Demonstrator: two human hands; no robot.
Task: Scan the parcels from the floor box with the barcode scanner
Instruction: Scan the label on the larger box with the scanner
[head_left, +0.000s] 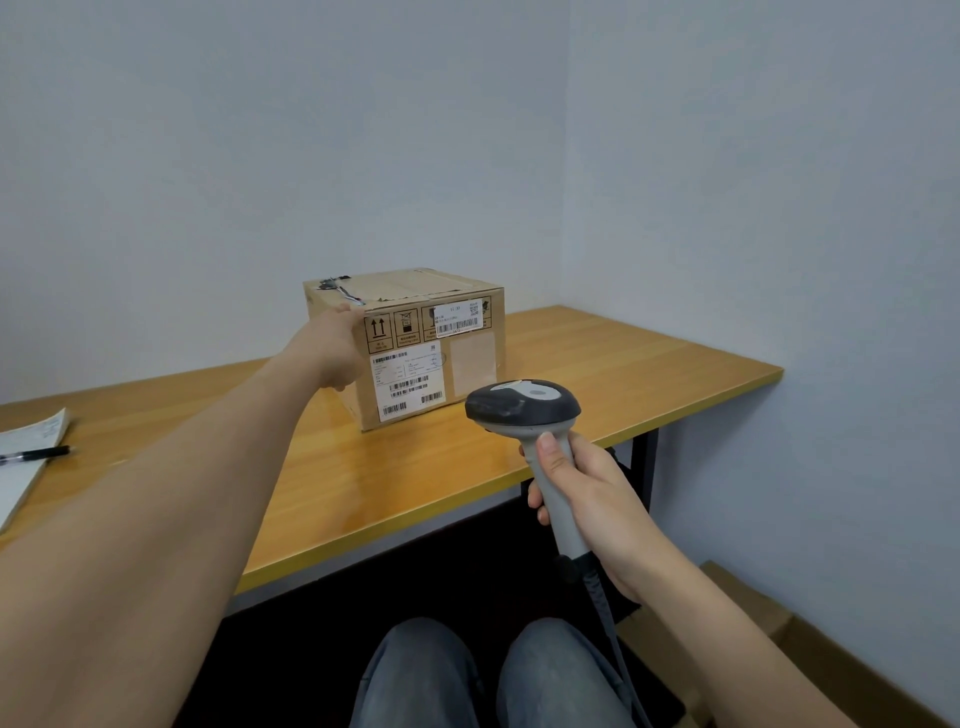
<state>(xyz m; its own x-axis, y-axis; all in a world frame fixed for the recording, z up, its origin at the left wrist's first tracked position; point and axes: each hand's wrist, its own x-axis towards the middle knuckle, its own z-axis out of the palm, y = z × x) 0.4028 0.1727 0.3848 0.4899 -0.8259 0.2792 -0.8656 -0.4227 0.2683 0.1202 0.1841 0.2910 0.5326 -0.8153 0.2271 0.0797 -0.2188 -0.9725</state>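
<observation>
Parcel (415, 343): brown corrugated cardboard carton, box-shaped, standing upright on the wooden table (649, 364) near the far corner of the room; labelled side is facing the person.
Parcel markings: printed handling symbols along the upper edge, including two up-arrows; small white label (457, 318) at upper right is showing "11-30" and a barcode; larger white shipping label (409, 380) below is carrying several barcodes, other text too small to read.
Parcel top: flaps are lying closed under tape; torn, dark-marked patch at the left corner.
Left hand (337, 351): arm is reaching out; hand is pressing against the parcel's left side, fingers hidden behind the carton.
Barcode scanner (524, 410): dark grey head, light grey handle, coiled cable trailing down; head is pointing toward the parcel's labelled face, handle running down and back toward the person.
Right hand (587, 499): is gripping the scanner handle, thumb lying along its top.
Table edge, left: notebook (26, 457) with black pen (36, 453) lying on it.
Floor, right: cardboard floor box (753, 613), partly visible.
</observation>
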